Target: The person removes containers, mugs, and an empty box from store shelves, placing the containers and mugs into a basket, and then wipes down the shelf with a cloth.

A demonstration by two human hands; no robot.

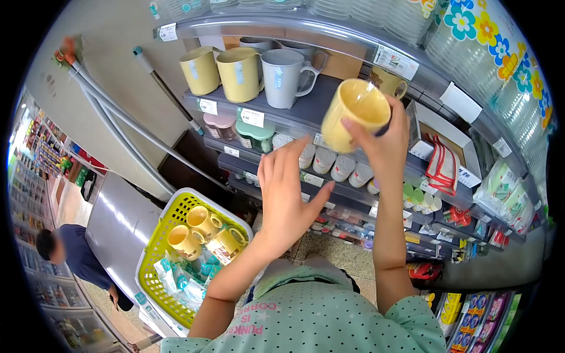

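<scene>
My right hand [385,132] grips a yellow mug [341,120], tilted so that its mouth shows, in front of the shelf. To the left of it my left hand [288,200] is raised with fingers spread, holding nothing. Two yellow mugs [238,73] and a grey mug [285,79] stand on the shelf [329,97], with darker mugs partly hidden behind. Another yellow mug [388,80] is partly covered by the held one.
At lower left a green-and-white basket [147,253] holds several small yellow mugs [203,220] and teal-white packets [185,288]. Lower shelves carry jars and rolled grey items [323,160]. Grey poles [112,117] lean on the wall. A person in dark clothes [88,253] is at far left.
</scene>
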